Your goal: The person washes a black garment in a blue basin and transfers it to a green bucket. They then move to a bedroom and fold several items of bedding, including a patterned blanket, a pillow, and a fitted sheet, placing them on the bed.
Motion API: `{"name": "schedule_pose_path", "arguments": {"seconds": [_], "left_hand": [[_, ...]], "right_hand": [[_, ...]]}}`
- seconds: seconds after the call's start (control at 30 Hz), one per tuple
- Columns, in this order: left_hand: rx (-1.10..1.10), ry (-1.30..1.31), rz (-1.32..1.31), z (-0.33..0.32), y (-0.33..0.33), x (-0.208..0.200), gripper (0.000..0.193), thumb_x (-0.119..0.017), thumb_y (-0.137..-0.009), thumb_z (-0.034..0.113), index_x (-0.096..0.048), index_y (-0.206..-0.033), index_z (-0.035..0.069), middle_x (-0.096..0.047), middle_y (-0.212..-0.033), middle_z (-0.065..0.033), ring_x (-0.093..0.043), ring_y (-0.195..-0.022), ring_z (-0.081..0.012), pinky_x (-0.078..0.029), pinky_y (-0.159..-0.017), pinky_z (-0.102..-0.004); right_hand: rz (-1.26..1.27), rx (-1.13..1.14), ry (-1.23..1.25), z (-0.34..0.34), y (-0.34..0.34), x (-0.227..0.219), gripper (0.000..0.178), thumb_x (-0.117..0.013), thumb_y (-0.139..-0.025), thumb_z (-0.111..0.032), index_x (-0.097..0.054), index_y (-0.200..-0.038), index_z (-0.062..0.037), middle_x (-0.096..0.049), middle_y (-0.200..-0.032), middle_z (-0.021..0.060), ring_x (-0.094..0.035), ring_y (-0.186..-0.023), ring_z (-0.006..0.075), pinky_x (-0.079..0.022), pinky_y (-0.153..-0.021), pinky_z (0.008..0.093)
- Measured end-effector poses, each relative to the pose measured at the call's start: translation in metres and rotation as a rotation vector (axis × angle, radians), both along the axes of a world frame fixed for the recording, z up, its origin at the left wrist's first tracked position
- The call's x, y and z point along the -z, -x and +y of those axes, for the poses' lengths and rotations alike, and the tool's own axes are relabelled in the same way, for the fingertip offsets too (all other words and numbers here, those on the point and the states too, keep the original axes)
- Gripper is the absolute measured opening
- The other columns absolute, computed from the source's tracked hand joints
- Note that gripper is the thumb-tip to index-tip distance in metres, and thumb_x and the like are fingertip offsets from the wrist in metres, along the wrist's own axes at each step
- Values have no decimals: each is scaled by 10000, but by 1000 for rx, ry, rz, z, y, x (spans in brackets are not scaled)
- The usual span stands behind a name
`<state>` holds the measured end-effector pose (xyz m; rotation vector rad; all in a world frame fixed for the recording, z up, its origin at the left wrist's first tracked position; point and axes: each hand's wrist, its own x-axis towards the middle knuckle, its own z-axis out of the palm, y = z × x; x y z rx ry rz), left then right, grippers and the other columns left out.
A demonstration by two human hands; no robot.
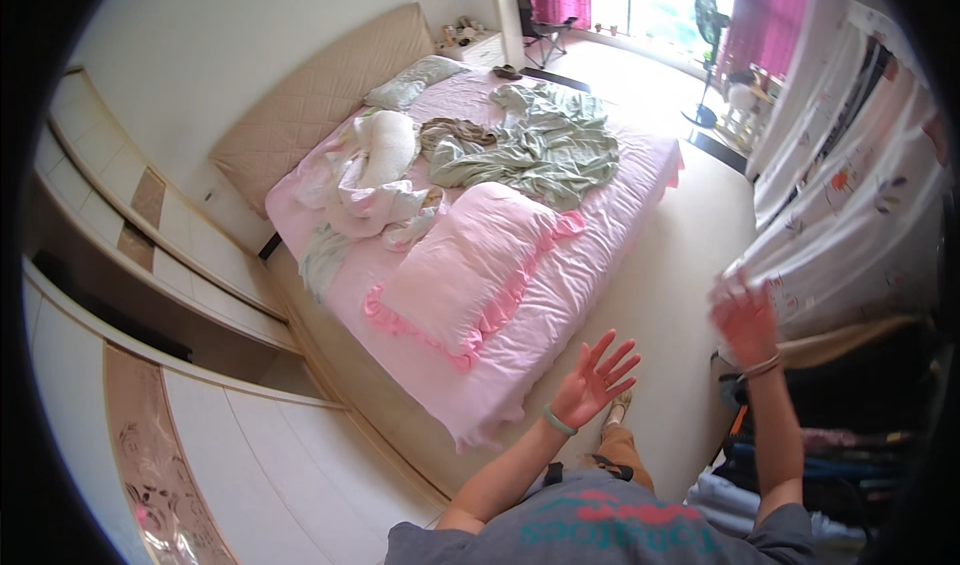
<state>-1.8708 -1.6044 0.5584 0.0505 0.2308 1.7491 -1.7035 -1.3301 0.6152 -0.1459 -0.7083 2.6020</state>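
Observation:
My left hand [597,381] is raised beyond the foot of the bed, palm up with its fingers spread and holding nothing. A pale green bangle circles that wrist. On the right, my right hand [744,317] is lifted against the loose edge of a white patterned curtain [845,230]. Its fingers look stretched apart but are slightly blurred, and whether they touch the cloth I cannot tell. Below that hand, dark folded clothes [840,405] fill an open space behind the curtain. Nearest my left hand is the bed [480,390], with a pink ruffled pillow [465,265] on its pink sheet.
A crumpled green blanket [545,145], a white bolster [390,148] and a grey-green pillow [415,80] lie on the bed. White cabinets [255,465] line the left side. By the window stand a standing fan [708,60] and a folding chair [545,33].

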Motion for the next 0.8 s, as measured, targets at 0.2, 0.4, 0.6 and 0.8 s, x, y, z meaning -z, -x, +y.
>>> {"name": "schedule_pose_path", "arguments": {"seconds": [0.2,0.4,0.6,0.8], "left_hand": [[-187,12,-29,49,26,16,466,-359,-995,420,-360,-1424,237,-336,-1489,-58,-321,-1367,-269,-315,-1106,-464],[-255,185,48,136,27,11,353,-403,-1006,309,-472,-1341,218,-416,-1438,-55,-391,-1327,-259,-337,-1099,-436],[-326,77,47,149,25,46,328,-392,-1005,331,-616,-1191,181,-434,-1428,-83,-357,-1348,-284,-314,-1106,-457],[-331,168,33,166,39,13,523,-288,-982,505,-460,-1363,191,-375,-1465,-106,-319,-1365,-306,-274,-1114,-494]], "right_hand": [[292,-93,-411,211,41,-47,480,-338,-1012,-368,-331,-1447,-166,-328,-1497,53,-433,-1285,213,-396,-1030,414],[-780,-611,-941,201,37,69,548,-495,-931,-483,-541,-1271,-56,-628,-1187,86,-608,-1065,233,-493,-866,367],[-621,-851,-221,141,67,93,617,-379,-970,-509,-436,-1353,-28,-514,-1340,148,-554,-1168,310,-461,-952,420],[-608,-651,-135,126,68,85,570,-361,-985,-481,-425,-1361,-57,-532,-1318,147,-585,-1110,293,-474,-928,410]]}}
